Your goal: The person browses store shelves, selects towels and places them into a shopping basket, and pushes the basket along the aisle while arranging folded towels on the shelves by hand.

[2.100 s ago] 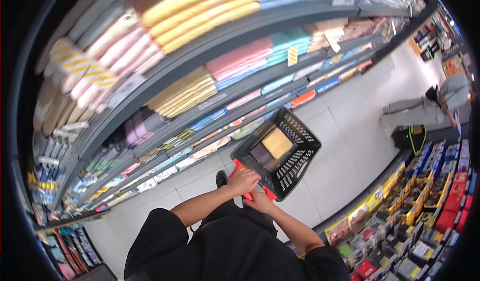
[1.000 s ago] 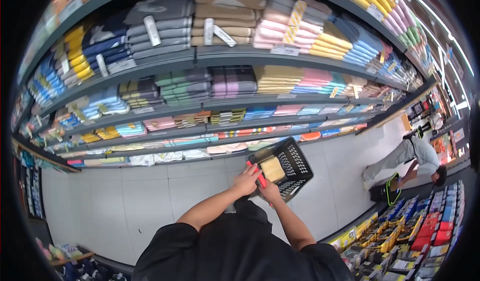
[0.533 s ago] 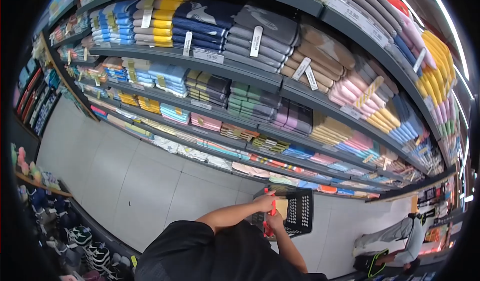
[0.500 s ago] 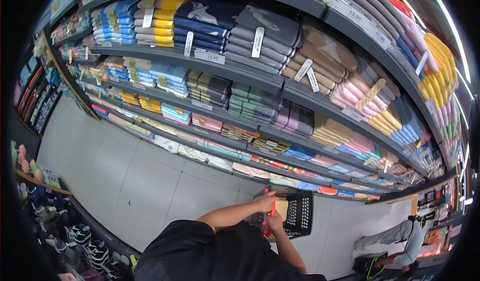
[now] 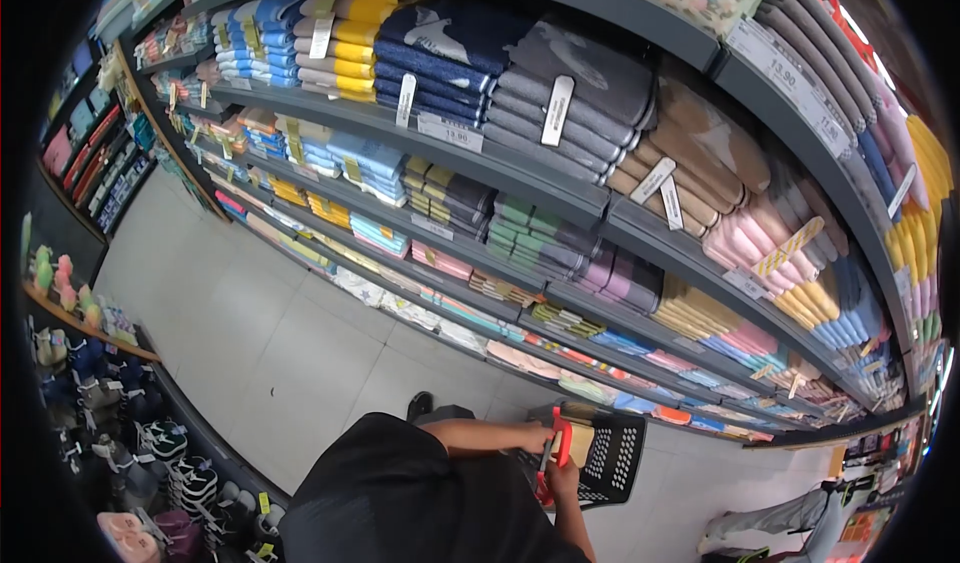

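So both hands are on the basket's red handle (image 5: 562, 443), left hand (image 5: 538, 437) and right hand (image 5: 563, 477) each curled shut around it, pretty close together. The black basket (image 5: 628, 460) is just above the pale floor (image 5: 300, 338) or on it, can't really tell, with a yellow bundle (image 5: 576, 445) inside, right beside shelves (image 5: 560, 180) of folded towels (image 5: 575, 93), and another person (image 5: 785, 519) is well apart on the far right.

Lt-grey tiled flr (image 5: 230, 303), dk-grey multi-tier shelving (image 5: 560, 188), low wood-edged stand (image 5: 90, 332), bright strip lts (image 5: 940, 388)
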